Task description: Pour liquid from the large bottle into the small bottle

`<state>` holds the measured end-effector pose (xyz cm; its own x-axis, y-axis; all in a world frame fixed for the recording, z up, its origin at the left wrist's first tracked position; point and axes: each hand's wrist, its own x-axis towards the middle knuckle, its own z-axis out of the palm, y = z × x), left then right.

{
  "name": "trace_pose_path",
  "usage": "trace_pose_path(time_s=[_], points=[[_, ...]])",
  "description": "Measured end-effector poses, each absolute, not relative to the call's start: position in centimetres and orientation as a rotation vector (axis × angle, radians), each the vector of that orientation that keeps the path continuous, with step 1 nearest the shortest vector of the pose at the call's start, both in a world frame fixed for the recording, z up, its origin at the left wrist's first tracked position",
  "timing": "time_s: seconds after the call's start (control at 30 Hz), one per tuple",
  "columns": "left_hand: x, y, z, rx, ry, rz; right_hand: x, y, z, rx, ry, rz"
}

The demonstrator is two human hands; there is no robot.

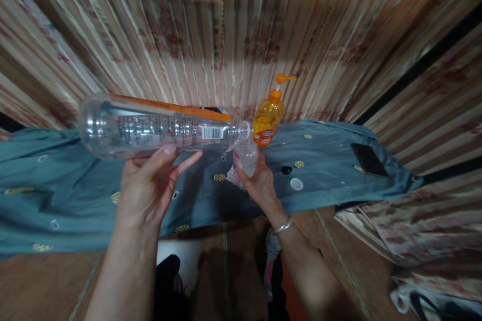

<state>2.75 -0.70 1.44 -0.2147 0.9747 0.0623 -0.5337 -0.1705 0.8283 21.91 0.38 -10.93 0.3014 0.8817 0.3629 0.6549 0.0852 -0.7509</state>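
My left hand [154, 175] grips a large clear plastic bottle [165, 128] from below, its thumb and fingers against the side. The bottle lies almost level, its mouth toward the right, with an orange-edged label and a barcode. My right hand [258, 178] is closed around a small clear plastic bottle [246, 155], held upright with its top at the big bottle's mouth. Whether the two mouths touch, I cannot tell. Just behind stands a pump bottle [268, 119] of yellow liquid with an orange pump. A crumpled whitish piece [236, 179] shows beside the small bottle.
A green patterned cloth [324, 185] covers the narrow table. On it lie a white cap [296, 183], a dark cap [286, 170] and a black phone-like slab [369, 159]. Pleated curtains [211, 35] hang behind, and a bag [433, 301] rests at the lower right.
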Motion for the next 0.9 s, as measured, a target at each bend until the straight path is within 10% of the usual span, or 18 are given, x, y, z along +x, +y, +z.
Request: trace_pose_path(time_s=[0.9], points=[[2.61,-0.59,1.42,0.765,0.817,1.648,21.99,0.49,-11.05,-1.621,-1.427,0.322]])
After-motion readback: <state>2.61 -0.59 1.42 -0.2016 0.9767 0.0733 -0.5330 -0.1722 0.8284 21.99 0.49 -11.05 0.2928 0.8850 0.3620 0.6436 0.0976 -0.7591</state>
